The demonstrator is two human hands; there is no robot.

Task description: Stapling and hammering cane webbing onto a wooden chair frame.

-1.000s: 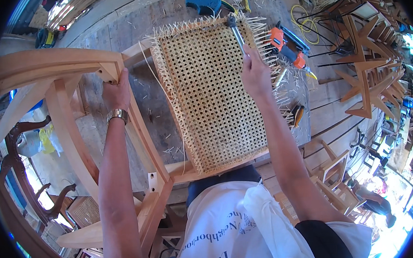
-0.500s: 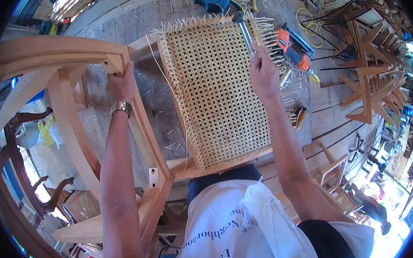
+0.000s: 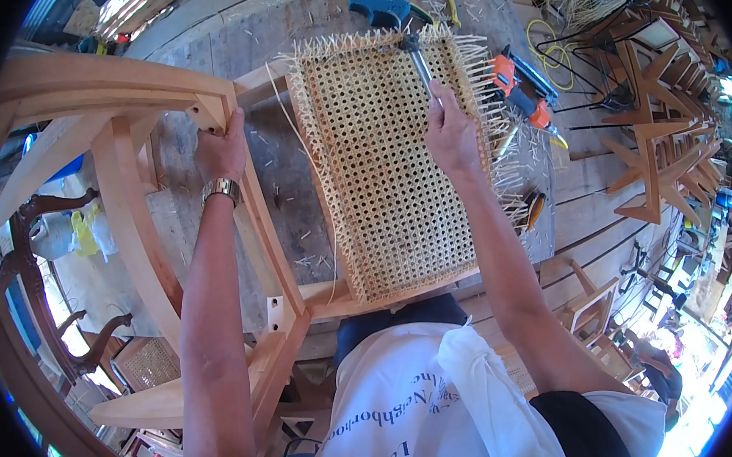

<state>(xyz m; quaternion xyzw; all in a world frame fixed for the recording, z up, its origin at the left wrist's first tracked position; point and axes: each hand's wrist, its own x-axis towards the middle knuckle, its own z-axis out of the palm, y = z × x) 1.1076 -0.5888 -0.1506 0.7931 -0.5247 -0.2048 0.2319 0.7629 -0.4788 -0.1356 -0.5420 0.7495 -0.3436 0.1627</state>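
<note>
R hand (image 3: 453, 142) closed round hammer (image 3: 423, 72), L hand (image 3: 222, 151) wrapped on rail of pale wood chair frame (image 3: 269, 244). Woven cane panel (image 3: 391, 167) lies on the frame's seat, R of L hand; hammer head over its far edge, contact unclear. R forearm covers part of panel's R side; frame's curved members stand up to L, around L arm. Just past far edge: teal tool (image 3: 376, 5). R of panel: orange/dark power tool (image 3: 506, 76), near yellow cord (image 3: 555, 78). Cane offcuts litter grey worktop (image 3: 281, 171). Farther R: stacked wood frames (image 3: 653, 145).

Panel: tan, open holes in regular rows, frayed ends sticking out far & R edges, loose strand along L.

Vs 0.5s ago: hammer + R hand shifted L along far edge; L hand, panel approx same.
</note>
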